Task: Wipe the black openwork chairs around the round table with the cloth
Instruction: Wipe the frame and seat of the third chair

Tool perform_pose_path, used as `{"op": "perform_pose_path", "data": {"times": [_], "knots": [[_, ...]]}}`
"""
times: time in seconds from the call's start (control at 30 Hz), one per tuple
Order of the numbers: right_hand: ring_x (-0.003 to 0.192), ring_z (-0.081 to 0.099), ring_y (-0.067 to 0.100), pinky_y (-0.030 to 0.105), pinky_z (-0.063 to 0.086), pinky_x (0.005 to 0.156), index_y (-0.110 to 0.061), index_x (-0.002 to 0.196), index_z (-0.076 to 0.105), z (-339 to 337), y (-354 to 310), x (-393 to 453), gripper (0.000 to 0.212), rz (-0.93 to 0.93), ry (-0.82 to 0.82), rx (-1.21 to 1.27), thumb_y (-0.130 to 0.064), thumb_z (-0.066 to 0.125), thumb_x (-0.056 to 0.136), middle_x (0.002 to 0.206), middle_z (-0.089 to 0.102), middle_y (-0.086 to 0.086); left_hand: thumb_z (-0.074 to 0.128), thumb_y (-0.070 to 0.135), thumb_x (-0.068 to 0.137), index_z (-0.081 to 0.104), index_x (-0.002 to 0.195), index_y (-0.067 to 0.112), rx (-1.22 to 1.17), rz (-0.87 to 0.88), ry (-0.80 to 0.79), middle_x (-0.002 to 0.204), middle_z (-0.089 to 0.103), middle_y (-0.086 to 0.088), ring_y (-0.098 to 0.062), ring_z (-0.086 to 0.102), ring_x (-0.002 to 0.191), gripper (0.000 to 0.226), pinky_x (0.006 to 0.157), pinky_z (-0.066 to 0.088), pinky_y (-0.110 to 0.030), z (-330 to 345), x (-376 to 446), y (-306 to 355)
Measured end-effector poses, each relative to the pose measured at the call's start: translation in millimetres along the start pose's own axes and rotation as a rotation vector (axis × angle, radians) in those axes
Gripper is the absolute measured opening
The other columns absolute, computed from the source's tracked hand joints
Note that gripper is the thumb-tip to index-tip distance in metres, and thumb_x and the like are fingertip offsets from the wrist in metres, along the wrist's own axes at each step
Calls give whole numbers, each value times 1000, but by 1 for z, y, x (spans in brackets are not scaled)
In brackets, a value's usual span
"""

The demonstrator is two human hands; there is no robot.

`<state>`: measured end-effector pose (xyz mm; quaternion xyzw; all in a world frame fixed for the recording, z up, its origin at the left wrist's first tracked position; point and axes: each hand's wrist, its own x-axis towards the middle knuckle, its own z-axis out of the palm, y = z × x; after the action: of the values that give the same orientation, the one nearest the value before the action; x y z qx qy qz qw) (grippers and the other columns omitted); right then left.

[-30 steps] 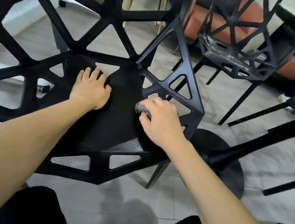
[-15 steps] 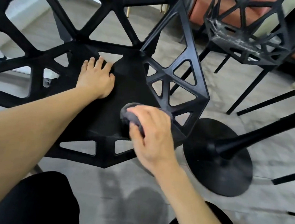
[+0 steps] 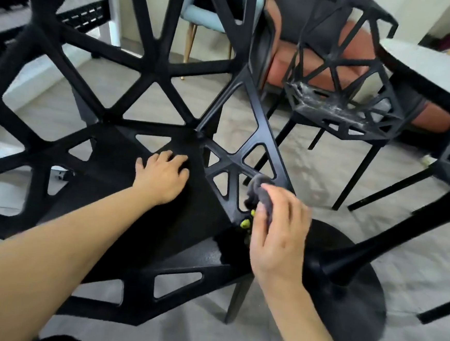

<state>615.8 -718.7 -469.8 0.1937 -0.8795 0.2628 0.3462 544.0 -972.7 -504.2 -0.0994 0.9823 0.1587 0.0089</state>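
The near black openwork chair (image 3: 160, 219) fills the left and centre of the head view, its solid seat panel running from about 9 o'clock to the middle and its triangular cut-out back rising toward 12 o'clock. The left hand (image 3: 161, 177) lies palm down on the seat, fingers spread and nearly straight, pointing toward 1 o'clock, and it grips nothing. The right hand (image 3: 278, 236) sits just right of centre, at about 4 o'clock from the left hand, with its fingers curled round a bunched grey cloth (image 3: 260, 192). The cloth sticks out from the top of the fist and meets the chair's right-hand lattice edge, just beside the small triangular openings. Small yellow-green spots (image 3: 246, 223) show under the thumb; the blur there makes it hard to say what they are, perhaps part of the cloth.

A second black openwork chair (image 3: 342, 99) stands at 1 o'clock, well apart from the hands, with pale smears across its seat. The round table's top (image 3: 439, 71) enters at 2 o'clock, and its black pedestal base (image 3: 356, 301) rests on the grey floor at 4 o'clock, near the first chair's front leg. Behind, at 12 o'clock, stand a light-blue chair (image 3: 204, 12) and an orange-brown seat (image 3: 288, 65).
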Motion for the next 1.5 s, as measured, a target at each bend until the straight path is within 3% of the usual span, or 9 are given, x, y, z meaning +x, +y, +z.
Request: {"op": "perform_pose_path", "data": {"times": [0.1,0.23,0.33,0.6,0.93,1.07,1.2,1.33,1.5], "knots": [[117,49,30,43,40,98,-15,134,56,2,15,62,34,103,93,-102,-29,46,105,132,52,10,21,49,103,10,158,40,27,-27,33,168,6,-3,-32,3,154,57,119,-3,-65,19,-3,12],[135,37,37,52,37,107,-39,154,28,16,32,90,59,146,-457,-222,-40,52,99,158,25,8,17,51,103,3,158,40,37,-29,30,169,1,-3,-32,-2,154,59,119,-5,-65,21,-3,9],[141,33,31,46,36,111,-48,157,9,10,47,92,76,127,-576,-136,-37,58,99,159,24,5,14,50,103,-1,159,37,78,-13,41,169,-3,-3,-34,-3,154,60,118,-4,-67,23,-5,12],[109,59,37,35,39,73,-25,143,31,53,41,151,49,135,-390,-226,-38,53,101,128,52,12,12,45,104,-6,158,39,90,53,49,169,-6,3,-29,-4,155,57,116,-3,-70,28,-8,21],[114,59,44,45,47,85,-7,136,37,144,13,301,48,179,-329,-178,-36,53,102,128,57,20,-10,50,89,-8,157,41,62,50,49,168,-7,4,-27,-7,155,69,116,-6,-70,27,-5,22],[112,60,43,46,48,83,-7,138,36,154,17,302,51,188,-266,-251,-36,54,101,127,58,20,2,47,98,-5,158,41,51,47,66,169,-5,4,-27,-6,155,60,116,-5,-69,26,-3,25],[109,59,41,51,47,86,-7,140,40,168,19,272,46,-29,-110,-551,-19,55,98,125,56,21,15,45,104,-3,158,42,29,46,70,169,-5,3,-26,-6,155,56,116,-6,-69,24,-4,26],[131,46,39,51,34,110,1,133,49,174,29,271,39,-324,-66,-635,-7,45,95,144,47,23,15,45,104,-2,158,40,22,54,66,169,-5,2,-27,-7,155,57,115,-7,-70,22,-5,26],[110,60,38,47,48,95,1,122,56,183,31,273,31,-439,-10,-633,-11,37,101,120,63,22,16,44,104,-1,159,39,16,53,70,169,-5,1,-28,-7,155,57,115,-7,-71,23,-4,26]]}}
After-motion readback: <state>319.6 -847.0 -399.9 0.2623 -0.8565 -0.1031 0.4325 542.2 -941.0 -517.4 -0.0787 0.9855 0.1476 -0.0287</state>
